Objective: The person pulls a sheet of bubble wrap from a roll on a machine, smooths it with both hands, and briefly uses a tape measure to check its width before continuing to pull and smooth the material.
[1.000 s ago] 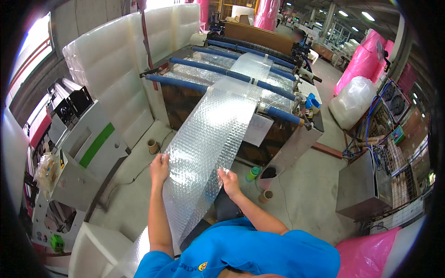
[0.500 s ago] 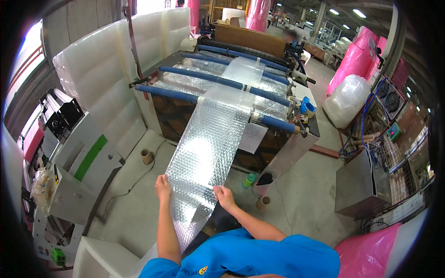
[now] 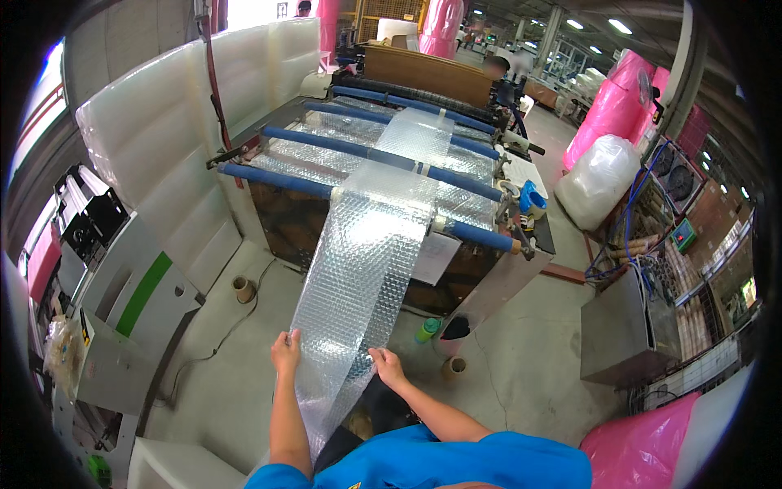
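Observation:
A long sheet of clear bubble wrap (image 3: 350,277) slopes down toward me from a machine's blue rollers (image 3: 281,178). My left hand (image 3: 286,352) is closed on its left edge, and my right hand (image 3: 388,367) pinches its right edge at about the same height. Between the hands the sheet hangs taut and shiny. Below them its tail runs on past my left forearm toward my lap, partly hidden there. Farther back, the bubble wrap passes over several blue rollers on the machine bed.
A grey machine with a green stripe (image 3: 143,293) stands at left, before wrapped white stacks (image 3: 155,138). Cardboard cores (image 3: 243,288) and a green bottle (image 3: 428,329) are on the floor. At right are a metal cabinet (image 3: 623,326), a white bag (image 3: 599,179) and pink rolls (image 3: 609,110).
Both hands have drawn slightly lower toward my body, still holding the bubble wrap's edges. The whole view has shifted a little.

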`<state>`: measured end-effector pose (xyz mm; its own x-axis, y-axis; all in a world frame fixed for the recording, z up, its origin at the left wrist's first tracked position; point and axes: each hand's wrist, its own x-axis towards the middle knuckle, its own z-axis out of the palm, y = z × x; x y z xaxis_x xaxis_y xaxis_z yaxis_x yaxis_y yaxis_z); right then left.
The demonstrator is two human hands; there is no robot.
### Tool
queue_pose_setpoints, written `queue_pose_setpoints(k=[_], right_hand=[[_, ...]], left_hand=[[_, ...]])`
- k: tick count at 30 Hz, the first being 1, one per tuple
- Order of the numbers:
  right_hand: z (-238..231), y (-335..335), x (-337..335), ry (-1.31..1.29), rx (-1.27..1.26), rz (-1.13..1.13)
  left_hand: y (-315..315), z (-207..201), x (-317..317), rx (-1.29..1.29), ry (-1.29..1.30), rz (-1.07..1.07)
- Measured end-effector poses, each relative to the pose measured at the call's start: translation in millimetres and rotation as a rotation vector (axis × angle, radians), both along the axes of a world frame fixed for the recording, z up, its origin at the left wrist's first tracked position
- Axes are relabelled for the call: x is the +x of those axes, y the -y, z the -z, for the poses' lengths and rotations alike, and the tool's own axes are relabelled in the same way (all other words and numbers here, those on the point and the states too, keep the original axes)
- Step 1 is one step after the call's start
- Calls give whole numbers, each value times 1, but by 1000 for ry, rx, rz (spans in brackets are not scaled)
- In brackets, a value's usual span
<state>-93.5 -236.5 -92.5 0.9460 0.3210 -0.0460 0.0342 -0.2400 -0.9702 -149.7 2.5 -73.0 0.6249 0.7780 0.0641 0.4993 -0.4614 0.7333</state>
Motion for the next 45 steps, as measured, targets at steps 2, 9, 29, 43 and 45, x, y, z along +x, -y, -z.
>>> queue_pose_setpoints(k=[2, 9, 29, 43, 45], right_hand=[[19, -1, 8, 7, 10, 21], [33, 2, 3, -80, -75, 44], [-70, -6, 190, 212, 120, 282], [-1, -4, -10, -126, -19, 47], [-40, -2, -24, -15, 26, -26]], left_hand=[[2, 3, 7, -21, -50, 40], [1, 36, 16, -77, -172, 117], [2, -90, 187, -152, -26, 165], [5, -17, 6, -390, -157, 248], [14, -51, -14, -241, -45, 151]])
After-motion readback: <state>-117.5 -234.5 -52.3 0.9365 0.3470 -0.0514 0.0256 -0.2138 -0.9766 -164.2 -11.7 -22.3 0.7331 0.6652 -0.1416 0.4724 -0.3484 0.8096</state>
